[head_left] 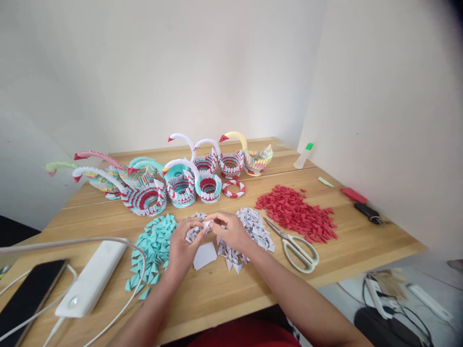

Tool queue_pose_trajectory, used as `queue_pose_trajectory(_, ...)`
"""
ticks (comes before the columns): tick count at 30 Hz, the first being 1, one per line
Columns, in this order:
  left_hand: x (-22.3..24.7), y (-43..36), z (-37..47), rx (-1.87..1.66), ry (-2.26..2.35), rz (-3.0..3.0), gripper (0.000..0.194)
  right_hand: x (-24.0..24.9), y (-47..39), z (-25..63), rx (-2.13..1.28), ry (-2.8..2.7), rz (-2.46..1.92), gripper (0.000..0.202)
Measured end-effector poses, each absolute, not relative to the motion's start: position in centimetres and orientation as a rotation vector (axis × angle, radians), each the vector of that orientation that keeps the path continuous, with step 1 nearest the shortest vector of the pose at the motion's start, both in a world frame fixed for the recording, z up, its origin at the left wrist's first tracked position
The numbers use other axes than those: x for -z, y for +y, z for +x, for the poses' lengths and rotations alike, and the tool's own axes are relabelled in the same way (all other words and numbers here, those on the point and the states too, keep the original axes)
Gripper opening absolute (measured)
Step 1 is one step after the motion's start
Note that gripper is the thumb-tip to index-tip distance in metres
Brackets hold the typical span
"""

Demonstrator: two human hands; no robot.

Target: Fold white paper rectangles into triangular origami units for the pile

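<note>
A small white paper piece (207,224) is pinched between the fingertips of my left hand (184,241) and my right hand (229,230). Both hands are close together over the table. Just below them lies a stack of white paper slips (205,255). White folded triangles (255,226) spread around and behind my right hand, partly hidden by it. Teal folded triangles (155,243) lie left of my left hand. A heap of red folded triangles (296,212) is farther right. The scissors (298,250) rest open, right of the white triangles.
Several folded-paper swans (146,197) stand along the back, beside a red and white ring (233,188). A white power bank (92,279), cables and a black phone (31,296) lie left. A glue bottle (303,156) and black knife (367,212) are right.
</note>
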State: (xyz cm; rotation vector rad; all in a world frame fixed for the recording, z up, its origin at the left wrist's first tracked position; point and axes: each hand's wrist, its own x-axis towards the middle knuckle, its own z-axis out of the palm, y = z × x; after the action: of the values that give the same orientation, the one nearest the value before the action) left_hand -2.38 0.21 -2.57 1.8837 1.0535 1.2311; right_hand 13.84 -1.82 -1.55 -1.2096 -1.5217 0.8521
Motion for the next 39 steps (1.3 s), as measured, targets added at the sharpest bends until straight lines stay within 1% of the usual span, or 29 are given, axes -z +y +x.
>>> queue_pose_trajectory(3, 2.37, 0.32, -2.39, -1.310, 0.998, 2.012, 0.008, 1.38, -1.92, 13.71, -0.722, -1.605, -1.238, 0.021)
queue_pose_trajectory(6, 2.42, 0.36, -2.41, -1.298, 0.971, 2.056, 0.007, 1.39, -2.01, 13.59, -0.675, -1.635, -1.251, 0.022)
queue_pose_trajectory(13, 2.36, 0.31, -2.42, -1.254, 0.971, 1.890, 0.014, 1.76, -1.85, 13.62, -0.822, -1.549, -1.201, 0.019)
queue_pose_trajectory(20, 2.32, 0.34, -2.53, -1.249, 0.949, 1.819, 0.017, 1.36, -1.96, 13.70, -0.861, -1.525, -1.235, 0.019)
queue_pose_trajectory(29, 2.84, 0.60, -2.53, -1.322, 0.979, 1.922, 0.016, 1.19, -1.93, 13.48, -0.974, -1.483, -1.188, 0.020)
queue_pose_trajectory(39, 2.32, 0.08, -2.59, -1.338, 0.960, 2.180, 0.012, 2.11, -1.76, 13.76, -0.935, -1.493, -1.181, 0.017)
